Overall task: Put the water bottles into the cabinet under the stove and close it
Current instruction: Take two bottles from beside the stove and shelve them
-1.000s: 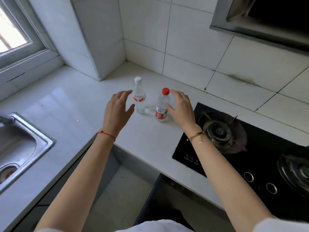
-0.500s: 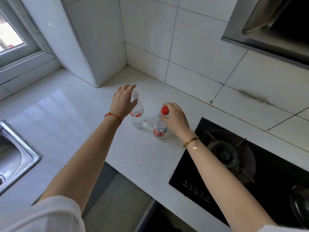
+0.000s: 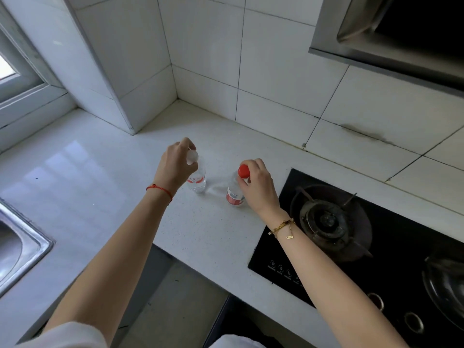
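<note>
Two clear water bottles stand upright on the white counter (image 3: 105, 172), left of the stove. The white-capped bottle (image 3: 198, 180) has a red label, and my left hand (image 3: 177, 164) is closed around its neck and cap. The red-capped bottle (image 3: 234, 194) stands to its right, with my right hand (image 3: 258, 187) gripping its neck just under the cap. Both bottles still rest on the counter. A dark cabinet opening (image 3: 241, 320) shows under the stove at the bottom edge; its inside is hidden.
A black gas stove (image 3: 356, 249) with a burner (image 3: 329, 219) lies at the right, a pan lid at its far right edge. A steel sink (image 3: 17, 247) sits at the left. A range hood (image 3: 391, 33) hangs upper right. Tiled walls close the back corner.
Both hands have closed on the bottle necks: the left went from open beside the white-capped bottle to gripping it, the right tightened on the red-capped one. The camera moved closer.
</note>
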Tool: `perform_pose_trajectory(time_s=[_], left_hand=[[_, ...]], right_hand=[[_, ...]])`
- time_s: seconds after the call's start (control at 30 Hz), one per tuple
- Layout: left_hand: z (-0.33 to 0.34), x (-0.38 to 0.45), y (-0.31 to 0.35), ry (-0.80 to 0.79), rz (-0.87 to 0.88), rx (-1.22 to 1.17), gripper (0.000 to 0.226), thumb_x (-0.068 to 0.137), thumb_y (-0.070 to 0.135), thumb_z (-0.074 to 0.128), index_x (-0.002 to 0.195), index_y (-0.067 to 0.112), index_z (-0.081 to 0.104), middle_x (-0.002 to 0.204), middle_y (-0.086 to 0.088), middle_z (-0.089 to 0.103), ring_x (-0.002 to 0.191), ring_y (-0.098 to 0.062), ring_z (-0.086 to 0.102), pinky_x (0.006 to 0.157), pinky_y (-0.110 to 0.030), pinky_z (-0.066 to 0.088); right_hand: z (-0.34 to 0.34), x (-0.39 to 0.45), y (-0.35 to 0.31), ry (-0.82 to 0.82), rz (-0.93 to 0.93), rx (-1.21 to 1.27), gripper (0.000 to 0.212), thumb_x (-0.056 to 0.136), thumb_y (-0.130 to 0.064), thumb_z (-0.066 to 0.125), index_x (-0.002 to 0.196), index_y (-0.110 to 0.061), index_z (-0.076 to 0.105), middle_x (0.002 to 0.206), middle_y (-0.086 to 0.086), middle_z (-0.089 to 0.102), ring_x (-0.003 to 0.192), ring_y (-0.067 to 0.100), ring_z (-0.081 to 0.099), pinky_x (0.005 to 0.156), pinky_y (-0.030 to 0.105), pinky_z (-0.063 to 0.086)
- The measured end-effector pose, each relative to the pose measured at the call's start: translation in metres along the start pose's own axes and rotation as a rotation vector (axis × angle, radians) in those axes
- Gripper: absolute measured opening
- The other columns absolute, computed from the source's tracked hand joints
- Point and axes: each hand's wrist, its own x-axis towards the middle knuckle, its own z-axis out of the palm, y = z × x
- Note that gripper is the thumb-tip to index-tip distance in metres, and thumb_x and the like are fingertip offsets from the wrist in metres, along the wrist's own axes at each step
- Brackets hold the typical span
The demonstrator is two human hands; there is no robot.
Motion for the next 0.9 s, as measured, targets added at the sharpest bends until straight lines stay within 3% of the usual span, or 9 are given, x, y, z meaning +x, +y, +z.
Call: perform_pose_trajectory(time_s=[0.27,0.47,0.63,0.73,0.9], left_hand=[[-0.021,-0.086,0.051,0.059,0.145,-0.071,0.032,0.075,0.004,0.074,0.104,0.007,0.059,0.094,-0.010,0.066,0.073,-0.025,0.058,0.067,-0.042,0.055],[-0.018,-0.165,0.104,0.022,0.229,-0.153,0.032,0.074,0.004,0.074,0.102,0.010,0.061,0.089,-0.004,0.066,0.069,-0.022,0.058,0.064,-0.039,0.053],[-0.007,-0.242,0.152,-0.011,0.300,-0.192,0.031,0.073,0.006,0.073,0.100,0.015,0.062,0.085,0.000,0.067,0.067,-0.018,0.058,0.063,-0.036,0.051],[0.003,-0.293,0.179,-0.035,0.319,-0.202,0.031,0.072,0.008,0.073,0.099,0.019,0.062,0.085,0.002,0.067,0.068,-0.017,0.059,0.063,-0.032,0.050],[0.028,-0.382,0.214,-0.096,0.319,-0.243,0.031,0.073,0.011,0.073,0.098,0.024,0.060,0.088,0.009,0.066,0.070,-0.011,0.059,0.061,-0.019,0.047]], right_hand=[[-0.044,-0.081,0.004,0.160,0.001,0.022,0.028,0.088,-0.020,0.067,0.114,-0.014,0.059,0.113,0.000,0.054,0.088,0.008,0.052,0.078,0.014,0.042],[-0.089,-0.170,0.010,0.258,0.056,0.031,0.028,0.086,-0.019,0.071,0.112,-0.016,0.061,0.113,-0.003,0.055,0.090,0.004,0.052,0.075,-0.001,0.038],[-0.129,-0.263,0.019,0.319,0.088,0.023,0.029,0.084,-0.017,0.071,0.112,-0.016,0.063,0.113,-0.004,0.056,0.095,0.002,0.053,0.084,0.004,0.040],[-0.152,-0.325,0.028,0.346,0.113,0.013,0.030,0.084,-0.016,0.072,0.112,-0.016,0.062,0.110,-0.004,0.056,0.090,0.001,0.053,0.080,0.001,0.038],[-0.183,-0.428,0.047,0.330,0.171,-0.023,0.025,0.084,-0.017,0.071,0.108,-0.016,0.062,0.106,-0.004,0.057,0.086,0.006,0.054,0.077,0.014,0.042]])
